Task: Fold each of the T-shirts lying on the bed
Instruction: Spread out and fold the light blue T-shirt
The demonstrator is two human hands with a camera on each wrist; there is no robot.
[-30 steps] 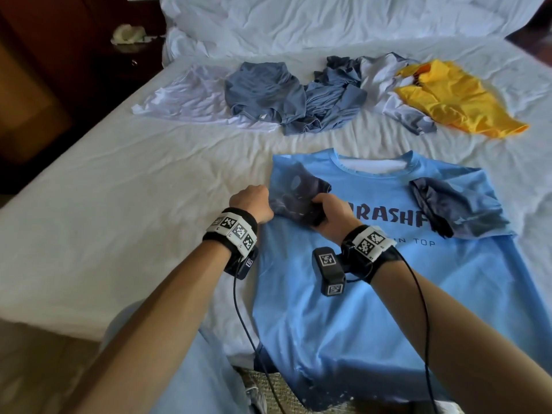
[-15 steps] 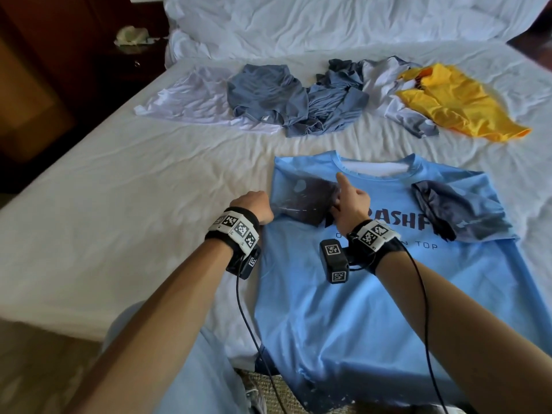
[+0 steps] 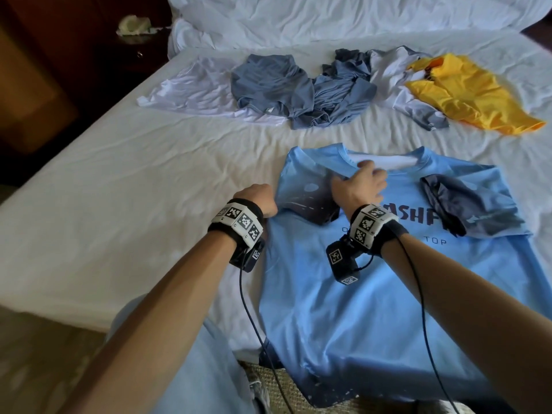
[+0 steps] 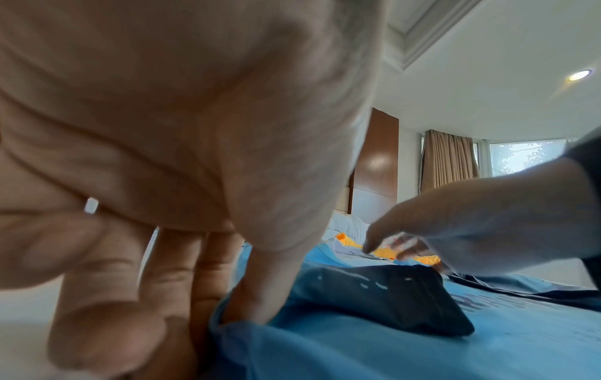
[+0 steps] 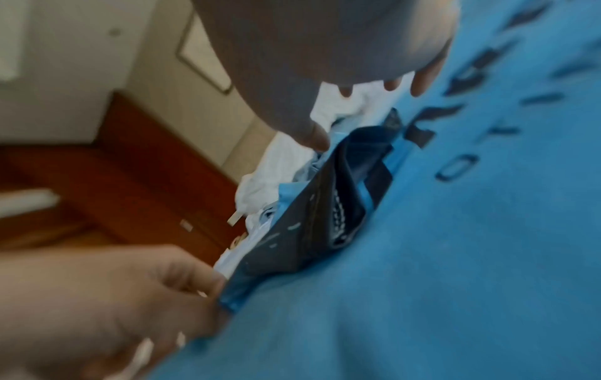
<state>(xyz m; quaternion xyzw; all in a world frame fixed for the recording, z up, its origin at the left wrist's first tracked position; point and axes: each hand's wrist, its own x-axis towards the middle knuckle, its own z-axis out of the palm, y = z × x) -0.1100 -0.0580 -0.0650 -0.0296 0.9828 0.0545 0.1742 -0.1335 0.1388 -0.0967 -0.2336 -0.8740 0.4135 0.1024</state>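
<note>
A light blue T-shirt (image 3: pixel 373 309) with dark lettering lies face up near the bed's front edge. Both dark sleeves are folded in over its chest: the left sleeve (image 3: pixel 307 201) and the right sleeve (image 3: pixel 466 204). My left hand (image 3: pixel 267 204) is at the shirt's left edge beside the folded left sleeve. In the left wrist view its thumb (image 4: pixel 260 295) pinches the blue fabric against the fingers beneath. My right hand (image 3: pixel 366 180) lies flat with straight fingers on the top of the left sleeve, just below the collar (image 3: pixel 385 161), and holds nothing.
Across the far side of the bed (image 3: pixel 119 189) lie a white shirt (image 3: pixel 191 88), two crumpled grey-blue shirts (image 3: pixel 274 82), a white-and-grey shirt (image 3: pixel 397 85) and a yellow shirt (image 3: pixel 472 97). Bedding (image 3: pixel 328 16) is piled at the head. A dark nightstand (image 3: pixel 134 40) stands far left.
My right hand has let go of the dark left sleeve, opened and slid up toward the collar; the sleeve now lies flatter. My left hand has stayed at the shirt's edge.
</note>
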